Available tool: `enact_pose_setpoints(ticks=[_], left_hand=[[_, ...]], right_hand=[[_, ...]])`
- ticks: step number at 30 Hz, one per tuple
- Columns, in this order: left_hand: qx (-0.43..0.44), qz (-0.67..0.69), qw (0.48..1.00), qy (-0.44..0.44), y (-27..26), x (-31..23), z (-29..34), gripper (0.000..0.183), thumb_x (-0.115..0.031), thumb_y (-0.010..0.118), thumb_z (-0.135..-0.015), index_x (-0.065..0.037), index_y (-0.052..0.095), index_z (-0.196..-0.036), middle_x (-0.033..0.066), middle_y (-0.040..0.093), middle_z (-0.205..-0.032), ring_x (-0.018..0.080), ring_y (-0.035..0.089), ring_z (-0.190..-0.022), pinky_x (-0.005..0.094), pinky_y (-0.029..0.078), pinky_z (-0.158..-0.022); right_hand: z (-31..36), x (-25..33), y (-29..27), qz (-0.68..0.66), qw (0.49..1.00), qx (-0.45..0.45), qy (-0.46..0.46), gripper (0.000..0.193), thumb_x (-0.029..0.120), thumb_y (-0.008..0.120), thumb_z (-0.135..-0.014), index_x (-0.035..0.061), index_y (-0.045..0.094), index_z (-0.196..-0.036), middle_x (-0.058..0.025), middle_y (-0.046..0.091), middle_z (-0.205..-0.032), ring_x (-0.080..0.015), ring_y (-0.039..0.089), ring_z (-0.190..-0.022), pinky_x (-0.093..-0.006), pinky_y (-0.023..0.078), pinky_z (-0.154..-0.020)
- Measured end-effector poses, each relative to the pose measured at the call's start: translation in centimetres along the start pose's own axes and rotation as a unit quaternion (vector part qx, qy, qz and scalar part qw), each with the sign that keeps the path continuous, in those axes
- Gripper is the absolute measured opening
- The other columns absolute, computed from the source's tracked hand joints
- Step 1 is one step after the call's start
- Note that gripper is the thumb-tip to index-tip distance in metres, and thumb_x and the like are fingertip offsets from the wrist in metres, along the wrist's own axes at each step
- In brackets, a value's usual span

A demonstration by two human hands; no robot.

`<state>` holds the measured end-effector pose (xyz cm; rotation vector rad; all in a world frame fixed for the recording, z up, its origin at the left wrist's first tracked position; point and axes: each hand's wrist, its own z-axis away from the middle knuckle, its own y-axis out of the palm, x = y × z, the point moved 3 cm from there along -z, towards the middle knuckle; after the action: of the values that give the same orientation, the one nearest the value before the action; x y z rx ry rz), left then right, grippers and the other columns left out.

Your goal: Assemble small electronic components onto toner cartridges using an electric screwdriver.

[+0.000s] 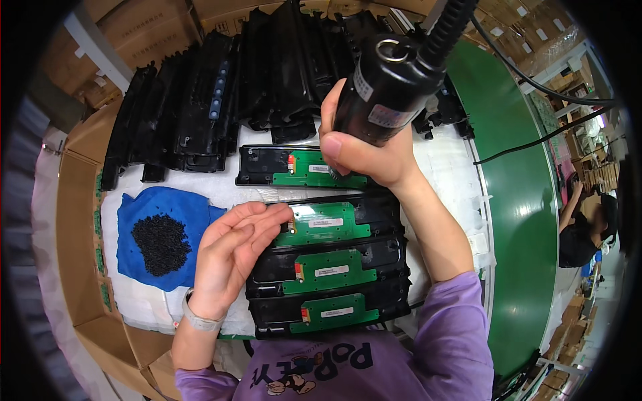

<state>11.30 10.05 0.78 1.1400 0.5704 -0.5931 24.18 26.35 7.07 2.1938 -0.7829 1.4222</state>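
My right hand (371,157) is wrapped round a black electric screwdriver (381,93) held upright. Its lower end is hidden behind my fingers, over the right part of a green circuit board (304,175) in a black plastic housing (257,167). Closer to me, my left hand (231,250) has its fingers curled together, their tips at the left end of a second circuit board (328,222). Whatever they hold, if anything, is hidden. Below it lie two more housings with circuit boards (328,271), side by side in a stack.
Small black screws (160,244) are heaped on a blue cloth (134,204) at the left. Several black plastic housings (200,100) crowd the far side. A green conveyor belt (521,200) runs along the right. Cardboard (83,254) borders the left; a person (588,224) is far right.
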Motion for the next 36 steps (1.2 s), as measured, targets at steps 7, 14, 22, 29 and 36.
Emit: enact_pose_setpoints(ticks=[7,14,22,29,36], left_hand=[[0.006,-0.116,0.993,0.011,-0.3,-0.2,0.3,0.022,-0.02,0.036,-0.095,0.0,0.045,-0.101,0.0214,0.06,-0.098,0.023,0.063,-0.085,0.0231,0.05,-0.067],[0.029,-0.086,0.996,-0.011,-1.1,0.2,0.4,0.009,-0.015,0.042,-0.091,-0.006,0.043,-0.091,-0.0056,0.03,-0.054,0.0043,0.022,-0.045,0.0194,0.016,-0.042],[0.08,-0.062,0.995,-0.001,-0.5,0.6,0.3,0.013,-0.01,0.053,-0.088,-0.004,0.047,-0.097,0.0082,0.059,-0.071,0.0134,0.057,-0.06,0.02,0.04,-0.051],[0.128,-0.067,0.989,-0.037,-0.7,1.1,0.5,0.006,-0.007,0.054,-0.087,-0.002,0.05,-0.089,0.0066,0.058,-0.067,0.0074,0.048,-0.046,0.0165,0.033,-0.041],[0.056,-0.064,0.996,-0.028,-0.7,1.8,0.5,0.011,-0.01,0.053,-0.088,0.0,0.056,-0.087,0.0055,0.057,-0.067,0.0039,0.041,-0.044,0.0157,0.03,-0.04]], right_hand=[[0.6,2.7,0.7,-0.192,0.977,0.081,-0.042,0.034,0.024,0.062,-0.076,0.0018,0.044,-0.092,-0.0031,0.044,-0.054,-0.0125,0.042,-0.039,-0.0262,0.037,-0.041],[1.1,4.2,1.6,-0.296,0.942,0.142,-0.069,0.036,0.033,0.058,-0.079,0.0062,0.043,-0.098,-0.0003,0.047,-0.06,-0.011,0.045,-0.041,-0.0276,0.042,-0.051],[1.5,4.4,2.2,-0.319,0.933,0.127,-0.108,0.036,0.034,0.054,-0.082,0.0052,0.043,-0.101,0.0002,0.048,-0.062,-0.0106,0.046,-0.042,-0.0282,0.043,-0.052],[1.9,4.3,2.6,-0.325,0.93,0.12,-0.127,0.038,0.036,0.052,-0.083,0.0055,0.043,-0.105,-0.0003,0.049,-0.065,-0.0104,0.047,-0.045,-0.0294,0.043,-0.057],[2.1,4.0,3.1,-0.316,0.936,0.106,-0.111,0.04,0.038,0.051,-0.084,0.006,0.043,-0.106,-0.0003,0.048,-0.065,-0.0112,0.046,-0.045,-0.0296,0.042,-0.056]])
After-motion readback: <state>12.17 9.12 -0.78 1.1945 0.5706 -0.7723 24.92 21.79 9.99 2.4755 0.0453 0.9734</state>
